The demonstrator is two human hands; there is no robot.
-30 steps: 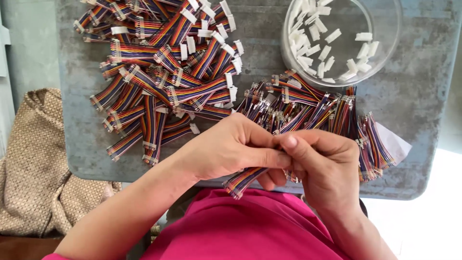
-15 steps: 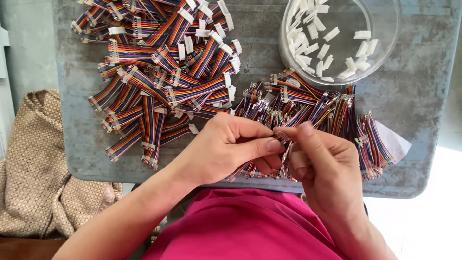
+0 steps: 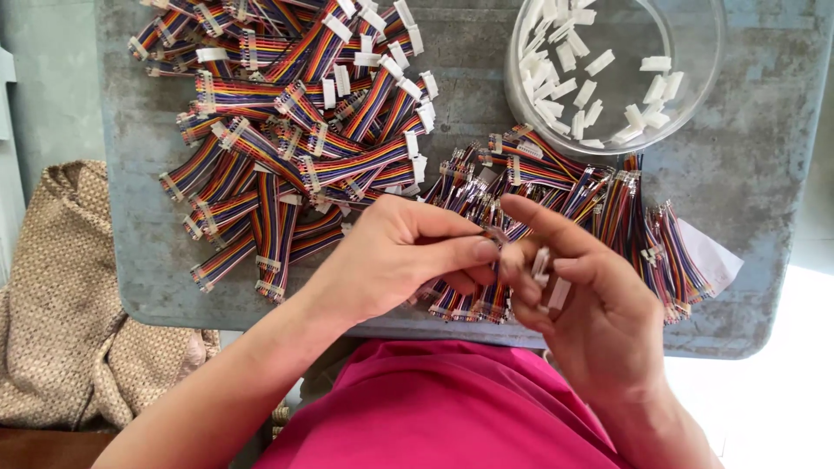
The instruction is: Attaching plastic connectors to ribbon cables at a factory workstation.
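Right hand (image 3: 591, 304) has opened, white connectors (image 3: 549, 278) showing; left hand (image 3: 400, 252) pinches a ribbon cable (image 3: 497, 236) — hands touching.

- Worktop (image 3: 747, 217): grey metal sheet, matt, scuffed and mottled, with rounded corners.
- Cables (image 3: 287, 148): flat ribbons of thin plastic-coated wires in many colours, smooth with a slight sheen.
- Plugs (image 3: 410, 143) on the cable ends: white plastic, matt.
- Bowl (image 3: 695, 95): clear plastic, glossy, with light glinting on the rim.
- Housings (image 3: 599, 62) in the bowl: small white plastic pieces, smooth.
- Paper (image 3: 708, 252) under the right-hand cable heap: white, flat, matt.
- Cloth (image 3: 69, 313) beside the worktop: coarse beige weave, rough, rumpled.
- Shirt (image 3: 443, 408): pink fabric, smooth and matt.
- Right hand (image 3: 591, 304): white plastic pieces lie against the fingers (image 3: 543, 224).
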